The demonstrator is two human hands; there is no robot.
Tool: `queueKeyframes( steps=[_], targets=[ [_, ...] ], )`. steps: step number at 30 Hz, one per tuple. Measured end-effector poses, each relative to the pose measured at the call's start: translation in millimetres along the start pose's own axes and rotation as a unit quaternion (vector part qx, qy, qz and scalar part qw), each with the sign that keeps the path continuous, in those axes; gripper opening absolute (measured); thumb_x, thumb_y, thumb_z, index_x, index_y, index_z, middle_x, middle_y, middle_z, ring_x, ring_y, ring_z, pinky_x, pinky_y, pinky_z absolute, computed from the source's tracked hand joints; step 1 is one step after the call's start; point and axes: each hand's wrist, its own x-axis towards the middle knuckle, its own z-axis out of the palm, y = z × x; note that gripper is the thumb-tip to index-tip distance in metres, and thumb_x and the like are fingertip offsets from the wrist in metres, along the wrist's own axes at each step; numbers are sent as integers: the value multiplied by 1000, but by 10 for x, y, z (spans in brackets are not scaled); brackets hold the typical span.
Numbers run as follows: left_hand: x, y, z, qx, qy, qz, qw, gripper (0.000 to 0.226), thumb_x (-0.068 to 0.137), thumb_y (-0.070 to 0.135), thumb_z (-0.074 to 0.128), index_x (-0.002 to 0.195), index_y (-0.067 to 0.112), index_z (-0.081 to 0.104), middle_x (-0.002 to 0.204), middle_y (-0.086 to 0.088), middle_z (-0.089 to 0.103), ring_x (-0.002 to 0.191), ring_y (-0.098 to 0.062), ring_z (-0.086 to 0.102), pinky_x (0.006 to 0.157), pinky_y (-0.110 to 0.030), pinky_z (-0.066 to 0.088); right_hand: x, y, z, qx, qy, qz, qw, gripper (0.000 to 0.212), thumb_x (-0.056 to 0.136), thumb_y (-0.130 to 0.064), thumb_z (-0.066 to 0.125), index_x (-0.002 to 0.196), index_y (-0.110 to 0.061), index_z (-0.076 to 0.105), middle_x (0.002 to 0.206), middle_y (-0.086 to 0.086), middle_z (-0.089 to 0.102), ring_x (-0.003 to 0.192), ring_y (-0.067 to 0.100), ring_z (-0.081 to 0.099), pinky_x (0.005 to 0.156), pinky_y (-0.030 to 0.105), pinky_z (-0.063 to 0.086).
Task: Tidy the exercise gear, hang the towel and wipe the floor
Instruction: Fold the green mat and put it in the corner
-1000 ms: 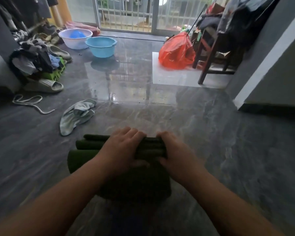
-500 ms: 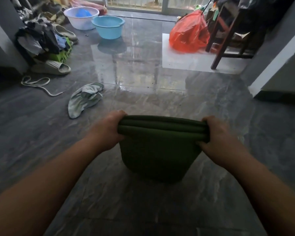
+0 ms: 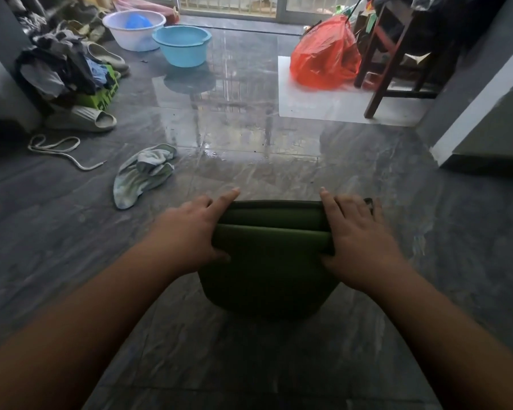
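midway through tidying: folded green exercise mat [image 3: 271, 255] held off the floor [image 3: 382, 202], left hand [image 3: 190, 232] and right hand [image 3: 359, 235] clasping its ends, fingers extended. still crumpled on wet tiles at left, unhung: towel [image 3: 144, 173]. wiping seemingly undone.

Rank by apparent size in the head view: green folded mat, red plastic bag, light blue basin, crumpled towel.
1. green folded mat, though it is nearest the camera
2. red plastic bag
3. crumpled towel and light blue basin look alike; I won't rank them.
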Motion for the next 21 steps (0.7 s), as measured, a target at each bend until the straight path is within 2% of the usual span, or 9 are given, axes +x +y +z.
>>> queueKeyframes(
  steps=[3, 5, 7, 10, 11, 13, 15, 17, 21],
  targets=[
    [72, 24, -14, -1, -1, 35, 999, 96, 63, 55, 80, 139, 43, 23, 137, 6, 45, 127, -19, 43, 99, -39, 44, -31, 87, 6, -8, -14, -9, 1000, 103, 77, -56, 66, 155, -30, 4, 150, 0, 31, 142, 25, 26, 118, 64, 0],
    [103, 42, -14, -15, 8, 44, 999, 75, 67, 48, 79, 127, 40, 34, 130, 8, 51, 121, -17, 48, 91, -38, 46, 2, 84, -53, -5, -28, -15, 1000, 90, 73, -57, 71, 147, -34, 25, 140, -4, 45, 134, 23, 41, 118, 63, 6],
    [126, 78, -28, -21, 31, 27, 999, 57, 72, 39, 73, 119, 40, 39, 119, 7, 58, 110, -20, 56, 80, -36, 46, 58, 41, -144, -12, -24, -20, 999, 71, 70, -53, 76, 130, -32, 43, 125, -4, 56, 122, 25, 53, 116, 55, 18],
    [109, 92, -75, 1, 151, 34, 988, 47, 77, 28, 66, 118, 34, 46, 109, 2, 62, 97, -27, 61, 76, -37, 43, 81, 16, -263, -25, 72, -31, 997, 56, 68, -43, 79, 115, -26, 54, 108, 1, 63, 99, 28, 61, 94, 42, 41],
    [84, 70, -79, 7, 205, 51, 977, 46, 77, 27, 66, 119, 30, 48, 107, -1, 62, 93, -29, 61, 76, -39, 44, 57, 23, -284, -23, 129, -36, 991, 54, 68, -39, 80, 114, -24, 56, 106, 3, 63, 95, 29, 61, 87, 41, 42],
    [15, -13, -17, 24, 301, 92, 949, 44, 80, 26, 66, 121, 24, 51, 110, -5, 62, 93, -31, 59, 78, -44, 45, -44, 16, -261, -18, 217, -51, 975, 51, 72, -33, 78, 116, -19, 56, 107, 7, 62, 94, 32, 58, 85, 44, 41],
    [-92, -82, 148, 45, 344, 121, 930, 41, 82, 28, 67, 120, 19, 55, 114, -8, 61, 96, -33, 56, 79, -45, 42, -176, -33, -135, -34, 243, -60, 968, 49, 76, -31, 73, 119, -16, 55, 110, 10, 59, 98, 34, 54, 85, 45, 36],
    [-225, -148, 490, 58, 317, 137, 937, 41, 82, 30, 67, 120, 16, 58, 116, -12, 60, 100, -34, 55, 80, -44, 40, -313, -105, 180, -50, 220, -65, 972, 47, 78, -30, 67, 121, -14, 54, 110, 12, 55, 99, 36, 51, 83, 45, 34],
    [-665, -301, 1491, 89, 138, 180, 970, 50, 76, 27, 71, 120, 20, 49, 113, -16, 60, 96, -37, 59, 77, -43, 42, -747, -316, 1118, -40, 66, -105, 991, 54, 69, -24, 76, 116, -17, 50, 94, 15, 57, 83, 35, 53, 71, 43, 40]
  ],
)
